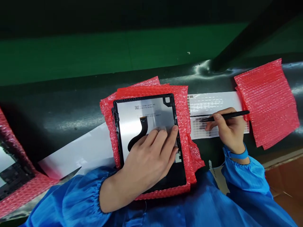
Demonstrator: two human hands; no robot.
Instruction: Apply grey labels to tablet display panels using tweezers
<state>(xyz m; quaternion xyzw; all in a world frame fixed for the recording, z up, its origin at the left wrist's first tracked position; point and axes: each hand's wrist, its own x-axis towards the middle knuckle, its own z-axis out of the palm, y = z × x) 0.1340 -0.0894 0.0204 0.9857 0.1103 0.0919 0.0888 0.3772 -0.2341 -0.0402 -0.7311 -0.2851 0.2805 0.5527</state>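
My left hand (151,154) rests on the silvery back of a tablet screen assembly (127,110) in a black frame, its fingers stretched toward the right edge. A black ribbon cable (144,126) curves down the panel and runs under that hand. Beneath the assembly lie several sheets of red bubble wrap (183,110). To the right, my right hand (228,129) is closed on black tweezers (233,115). Their tips point left and meet a white sheet of small greyish stickers (197,129), though whether they grip one I cannot tell.
Red bubble wrap pouches (267,107) lie stacked at the right. Another framed device (14,176) sits on red bubble wrap at the left edge. A white sheet (82,151) stretches across the dark green bench (59,104). A cardboard box (288,183) is at the lower right.
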